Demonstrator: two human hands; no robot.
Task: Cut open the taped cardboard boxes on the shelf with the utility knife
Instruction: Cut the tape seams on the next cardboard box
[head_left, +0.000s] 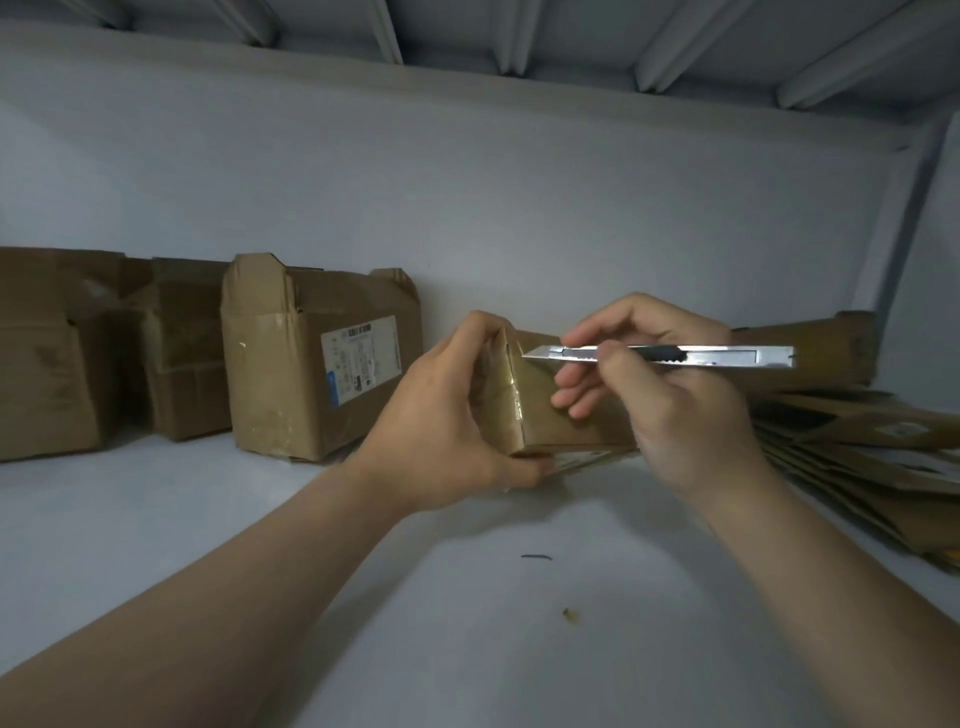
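Observation:
A small taped cardboard box (561, 415) stands on the white shelf (467, 623) at centre. My left hand (441, 410) grips its left end, fingers over the top and thumb under the bottom edge. My right hand (665, 395) holds a silver utility knife (675, 356) level, thumb on the black slider. The blade tip points left and lies just above the box's top edge, near the shiny tape seam (511, 387).
A larger box with a white label (322, 358) stands at left, with two more brown boxes (52, 353) beyond it. Flattened cardboard (872, 457) is piled at right. Small scraps (537, 557) lie on the shelf in front. The wall is close behind, and shelf ribs run overhead.

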